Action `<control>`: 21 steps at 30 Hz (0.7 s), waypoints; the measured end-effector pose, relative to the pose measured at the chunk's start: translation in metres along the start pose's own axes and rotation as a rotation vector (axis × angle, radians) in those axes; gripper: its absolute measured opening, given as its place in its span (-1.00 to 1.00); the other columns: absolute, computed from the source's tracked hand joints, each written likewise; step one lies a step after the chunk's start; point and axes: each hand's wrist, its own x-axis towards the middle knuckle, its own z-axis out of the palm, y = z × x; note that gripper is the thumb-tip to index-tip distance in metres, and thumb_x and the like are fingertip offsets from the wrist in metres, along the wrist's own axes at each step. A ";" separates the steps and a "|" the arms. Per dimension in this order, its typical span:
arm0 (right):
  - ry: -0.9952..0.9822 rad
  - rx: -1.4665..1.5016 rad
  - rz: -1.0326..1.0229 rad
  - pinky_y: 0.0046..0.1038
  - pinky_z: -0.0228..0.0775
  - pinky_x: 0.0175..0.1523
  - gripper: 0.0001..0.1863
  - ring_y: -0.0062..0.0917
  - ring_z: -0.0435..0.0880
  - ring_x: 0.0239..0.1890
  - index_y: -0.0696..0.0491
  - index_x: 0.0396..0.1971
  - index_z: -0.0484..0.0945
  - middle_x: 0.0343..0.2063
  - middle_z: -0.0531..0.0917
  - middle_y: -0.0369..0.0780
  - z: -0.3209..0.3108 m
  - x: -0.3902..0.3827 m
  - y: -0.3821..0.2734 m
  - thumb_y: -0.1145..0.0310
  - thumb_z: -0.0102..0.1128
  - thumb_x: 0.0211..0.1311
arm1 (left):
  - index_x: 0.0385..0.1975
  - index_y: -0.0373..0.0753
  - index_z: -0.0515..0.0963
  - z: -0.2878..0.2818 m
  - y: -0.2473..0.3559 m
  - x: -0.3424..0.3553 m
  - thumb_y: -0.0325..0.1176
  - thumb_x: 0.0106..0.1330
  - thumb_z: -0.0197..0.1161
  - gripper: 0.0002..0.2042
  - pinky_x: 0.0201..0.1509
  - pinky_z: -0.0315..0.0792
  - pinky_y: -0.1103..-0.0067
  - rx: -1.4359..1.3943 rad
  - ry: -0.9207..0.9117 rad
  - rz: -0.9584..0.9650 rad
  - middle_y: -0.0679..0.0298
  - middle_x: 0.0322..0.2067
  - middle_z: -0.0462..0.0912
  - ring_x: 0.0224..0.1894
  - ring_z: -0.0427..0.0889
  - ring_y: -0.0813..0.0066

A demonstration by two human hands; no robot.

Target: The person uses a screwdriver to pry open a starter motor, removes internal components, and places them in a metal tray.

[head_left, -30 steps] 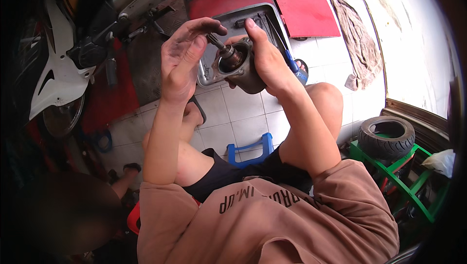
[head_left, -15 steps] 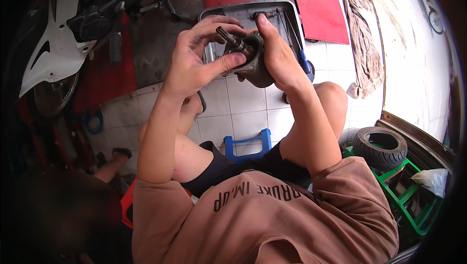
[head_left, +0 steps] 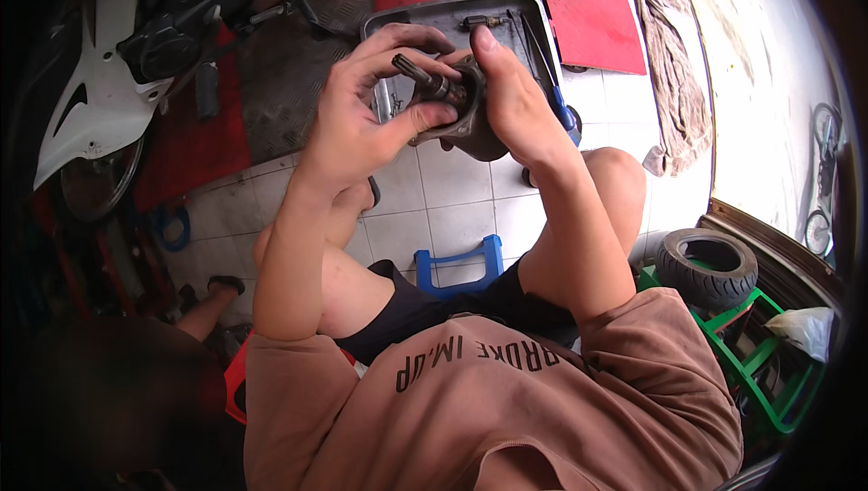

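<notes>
Over the tray's near edge, both my hands hold a dark grey metal housing (head_left: 479,136) with a round open end. A greasy splined shaft (head_left: 416,71) sticks out of that opening, tilted up to the left. My left hand (head_left: 357,120) is closed, its thumb pressed at the base of the shaft by the housing's rim and its fingers curled behind it. My right hand (head_left: 517,102) grips the housing's body from the right, thumb pointing up along its side. The palm and the housing hide the right fingers.
A grey metal tray (head_left: 443,5) holds a dark cylindrical part (head_left: 482,22) and long tools, one blue-handled (head_left: 564,115). A white motorbike panel (head_left: 99,125) stands left. Right are a crumpled cloth (head_left: 674,84), a tyre (head_left: 710,269) and a green rack (head_left: 746,360). A blue frame (head_left: 459,269) lies between my legs.
The hands and the housing have shifted slightly left, and the shaft's tip sits a little lower in the picture. The grip looks much the same.
</notes>
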 end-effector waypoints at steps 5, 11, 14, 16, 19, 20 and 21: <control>0.000 -0.022 -0.063 -0.54 0.34 -0.49 -0.33 -0.65 0.47 -0.64 0.22 -0.30 0.61 -0.75 0.52 -0.22 -0.001 -0.004 -0.009 -0.06 -0.36 0.43 | -0.28 -0.32 0.61 0.019 -0.001 -0.006 -0.60 -0.01 0.35 -0.75 0.07 0.38 0.49 -0.140 0.087 -0.062 0.14 -0.13 0.60 -0.06 0.56 0.36; -0.023 0.029 0.119 -0.53 0.38 -0.50 -0.33 -0.59 0.52 -0.65 0.13 -0.11 0.60 -0.71 0.56 -0.19 -0.004 -0.006 -0.018 -0.09 -0.43 0.44 | -0.25 -0.45 0.56 0.023 0.006 -0.006 -0.62 0.17 0.26 -0.84 -0.05 0.46 0.60 -0.430 0.144 -0.257 0.15 -0.15 0.60 -0.14 0.57 0.47; -0.038 0.037 0.219 -0.52 0.39 -0.51 -0.29 -0.56 0.54 -0.67 0.14 -0.16 0.62 -0.72 0.55 -0.19 -0.004 -0.007 -0.025 -0.14 -0.42 0.42 | -0.27 -0.47 0.57 0.022 0.006 -0.006 -0.57 0.21 0.24 -0.86 -0.07 0.47 0.59 -0.466 0.162 -0.281 0.16 -0.19 0.62 -0.18 0.58 0.49; -0.038 0.040 0.249 -0.51 0.39 -0.52 -0.27 -0.55 0.54 -0.68 0.16 -0.21 0.63 -0.73 0.55 -0.19 -0.004 -0.007 -0.026 -0.17 -0.41 0.41 | -0.28 -0.48 0.58 0.022 0.006 -0.005 -0.55 0.23 0.24 -0.87 -0.06 0.47 0.58 -0.439 0.176 -0.274 0.17 -0.22 0.63 -0.20 0.58 0.50; 0.011 0.019 0.291 -0.51 0.37 -0.55 -0.22 -0.55 0.52 -0.70 0.22 -0.42 0.63 -0.75 0.53 -0.18 -0.004 -0.005 -0.025 -0.21 -0.37 0.38 | -0.28 -0.47 0.59 0.020 0.003 -0.003 -0.52 0.24 0.24 -0.86 -0.03 0.46 0.56 -0.441 0.228 -0.241 0.18 -0.27 0.64 -0.19 0.58 0.49; 0.009 -0.015 0.285 -0.49 0.37 -0.54 -0.20 -0.54 0.54 -0.68 0.25 -0.50 0.61 -0.76 0.53 -0.16 -0.006 -0.003 -0.023 -0.23 -0.34 0.36 | -0.28 -0.47 0.59 0.018 0.000 -0.002 -0.52 0.24 0.24 -0.86 -0.02 0.45 0.56 -0.460 0.233 -0.215 0.17 -0.26 0.64 -0.19 0.59 0.48; 0.007 -0.050 0.280 -0.47 0.37 -0.52 -0.17 -0.52 0.55 -0.67 0.28 -0.58 0.58 -0.76 0.53 -0.15 -0.006 -0.002 -0.020 -0.25 -0.31 0.34 | -0.28 -0.47 0.59 0.016 -0.002 -0.002 -0.52 0.24 0.24 -0.86 -0.01 0.44 0.56 -0.479 0.238 -0.189 0.15 -0.25 0.63 -0.20 0.59 0.47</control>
